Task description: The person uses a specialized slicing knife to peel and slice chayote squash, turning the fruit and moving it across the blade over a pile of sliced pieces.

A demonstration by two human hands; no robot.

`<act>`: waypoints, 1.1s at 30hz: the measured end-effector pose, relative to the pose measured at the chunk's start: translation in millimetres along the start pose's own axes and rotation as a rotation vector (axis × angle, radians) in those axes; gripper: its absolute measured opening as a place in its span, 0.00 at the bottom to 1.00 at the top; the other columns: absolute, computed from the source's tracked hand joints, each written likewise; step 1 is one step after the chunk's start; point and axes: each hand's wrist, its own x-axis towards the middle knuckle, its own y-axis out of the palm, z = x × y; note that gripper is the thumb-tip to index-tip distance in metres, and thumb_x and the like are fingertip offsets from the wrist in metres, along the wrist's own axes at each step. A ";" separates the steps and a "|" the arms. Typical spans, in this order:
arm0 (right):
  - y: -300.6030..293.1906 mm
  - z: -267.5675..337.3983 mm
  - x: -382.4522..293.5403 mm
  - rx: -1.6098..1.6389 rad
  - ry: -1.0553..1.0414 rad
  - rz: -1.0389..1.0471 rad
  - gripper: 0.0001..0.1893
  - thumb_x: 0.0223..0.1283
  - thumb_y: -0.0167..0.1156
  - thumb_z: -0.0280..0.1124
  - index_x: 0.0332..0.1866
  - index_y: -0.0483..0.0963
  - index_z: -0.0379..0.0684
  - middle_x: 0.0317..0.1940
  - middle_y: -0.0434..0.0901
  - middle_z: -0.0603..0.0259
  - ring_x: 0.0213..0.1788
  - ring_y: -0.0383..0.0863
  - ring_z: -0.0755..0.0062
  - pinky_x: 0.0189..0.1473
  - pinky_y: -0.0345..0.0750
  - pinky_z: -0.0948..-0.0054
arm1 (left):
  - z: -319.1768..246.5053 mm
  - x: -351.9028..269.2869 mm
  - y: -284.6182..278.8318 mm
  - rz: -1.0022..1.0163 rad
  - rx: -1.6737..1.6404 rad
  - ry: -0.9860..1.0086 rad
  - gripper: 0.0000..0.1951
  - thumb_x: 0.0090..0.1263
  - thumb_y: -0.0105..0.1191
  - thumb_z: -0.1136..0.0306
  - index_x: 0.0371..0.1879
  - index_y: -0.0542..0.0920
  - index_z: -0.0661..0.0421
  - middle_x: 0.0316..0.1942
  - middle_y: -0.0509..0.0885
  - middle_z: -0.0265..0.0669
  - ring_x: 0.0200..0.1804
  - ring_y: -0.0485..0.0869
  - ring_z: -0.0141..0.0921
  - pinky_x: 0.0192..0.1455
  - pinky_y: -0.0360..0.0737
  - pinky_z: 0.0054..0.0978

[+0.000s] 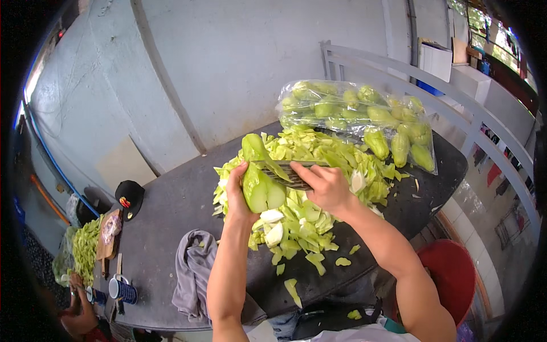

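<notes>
My left hand (238, 192) holds a green chayote (261, 186) upright, its lower end cut flat and pale. In my right hand (327, 184) is a wide-bladed knife (295, 179), its dark patterned blade lying against the chayote's right side. A strip of green peel (274, 166) hangs over the blade, near the extended index finger. Beneath and behind both hands spreads a large heap of chayote pieces and peelings (307, 145). A clear plastic bag of whole chayotes (350, 107) lies behind the heap, open toward the front right.
The dark table (162, 265) bears a grey cloth (194, 273), a black cap (129, 199), patterned mugs (123, 290) and a wooden board (109, 235). Another person's hands (77, 286) are at a green pile, far left. A red stool (448, 273) stands right; a grey railing (474, 128) runs behind.
</notes>
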 end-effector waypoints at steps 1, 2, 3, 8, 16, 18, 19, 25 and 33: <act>-0.6 0.4 0.4 -0.003 -0.004 -0.006 0.31 0.40 0.63 0.22 0.58 0.80 0.43 0.20 0.77 0.65 0.18 0.79 0.70 0.22 0.80 0.70 | -2.3 -0.7 3.4 -0.017 0.012 0.023 0.21 0.70 0.49 0.51 0.51 0.80 0.54 0.45 0.85 0.38 0.46 0.84 0.36 0.52 0.82 0.36; -2.3 3.7 0.3 0.003 -0.019 -0.015 0.33 0.37 0.63 0.21 0.59 0.79 0.42 0.21 0.76 0.63 0.19 0.79 0.67 0.23 0.79 0.68 | -4.7 -3.3 4.3 -0.031 0.002 0.002 0.20 0.70 0.49 0.52 0.51 0.80 0.54 0.45 0.85 0.38 0.46 0.84 0.35 0.50 0.83 0.36; -3.3 6.4 -2.1 0.010 -0.032 -0.018 0.35 0.35 0.63 0.20 0.60 0.79 0.40 0.21 0.76 0.62 0.21 0.79 0.64 0.24 0.78 0.67 | -4.7 -4.3 6.9 -0.029 0.001 0.002 0.20 0.70 0.49 0.52 0.51 0.80 0.54 0.45 0.85 0.38 0.46 0.84 0.35 0.50 0.83 0.36; 2.8 -2.8 -3.9 -0.006 -0.004 -0.040 0.30 0.43 0.63 0.23 0.59 0.79 0.42 0.20 0.76 0.65 0.18 0.79 0.68 0.22 0.79 0.70 | 6.5 -4.4 5.0 -0.017 0.002 -0.010 0.22 0.70 0.48 0.51 0.52 0.80 0.56 0.45 0.86 0.39 0.45 0.85 0.36 0.51 0.83 0.36; 11.3 -15.9 -6.3 -0.067 0.076 0.005 0.37 0.35 0.62 0.17 0.62 0.77 0.42 0.23 0.77 0.62 0.23 0.81 0.62 0.26 0.79 0.65 | 5.5 -8.7 17.1 -0.003 0.035 -0.023 0.24 0.70 0.47 0.52 0.54 0.79 0.59 0.47 0.86 0.43 0.45 0.86 0.37 0.50 0.84 0.36; 9.2 -13.6 -9.4 -0.084 0.092 0.032 0.36 0.36 0.62 0.17 0.61 0.77 0.42 0.24 0.79 0.61 0.25 0.82 0.60 0.27 0.80 0.65 | 7.8 -8.8 16.5 -0.004 0.036 -0.033 0.25 0.70 0.47 0.51 0.54 0.79 0.59 0.46 0.86 0.43 0.45 0.87 0.38 0.51 0.84 0.37; 7.8 -13.0 -9.5 -0.102 0.105 0.057 0.35 0.37 0.62 0.16 0.61 0.77 0.42 0.26 0.80 0.59 0.26 0.83 0.59 0.28 0.80 0.65 | 7.9 -7.9 16.0 -0.002 0.034 -0.032 0.25 0.70 0.47 0.51 0.54 0.79 0.59 0.46 0.86 0.43 0.45 0.87 0.38 0.51 0.84 0.37; 11.7 -38.0 -8.9 -0.127 0.308 0.147 0.27 0.48 0.62 0.19 0.59 0.78 0.42 0.33 0.85 0.52 0.30 0.85 0.52 0.33 0.81 0.60 | 14.6 -4.1 7.7 0.165 0.080 -0.107 0.26 0.71 0.46 0.54 0.64 0.72 0.54 0.54 0.83 0.41 0.51 0.84 0.37 0.55 0.83 0.37; 6.9 -34.0 -11.0 -0.077 0.278 0.109 0.24 0.56 0.62 0.26 0.61 0.76 0.46 0.29 0.83 0.53 0.26 0.85 0.54 0.29 0.82 0.59 | 9.7 9.2 2.6 -0.038 -0.315 -0.042 0.26 0.70 0.49 0.45 0.58 0.78 0.52 0.50 0.83 0.41 0.53 0.82 0.45 0.62 0.76 0.53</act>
